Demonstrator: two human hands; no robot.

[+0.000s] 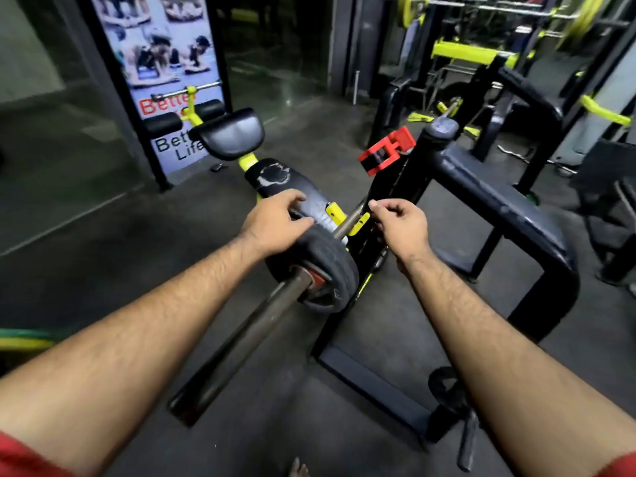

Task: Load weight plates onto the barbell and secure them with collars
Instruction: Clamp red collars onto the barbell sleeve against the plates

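Rubber plates (320, 270), dark and worn, sit side by side on the barbell (241, 339), whose bare sleeve runs on toward the person's body, its end cap low in the picture; the far part of the bar passes behind the plates toward a black and yellow rack (385, 201). The left hand (275, 222) lies over the top rim of the plates, fingers spread and curved around the rubber, most likely to press them inward so they seat together. The right hand (401, 223) hovers just beyond the plates near the bar, fingers loosely curled with thumb and forefinger close together; whether it pinches anything I cannot tell. No collar is on the sleeve yet, so locking looks like the step to come (a red clamp collar (387, 149) waits on the rack's upright, handily near). Behind stands a preacher curl bench (230, 136), and against the wall a poster (161, 63) reads "Better" in red, then "Bett" and "Life" in black, partly hidden by the bench. No maker's name is legible on the plates.
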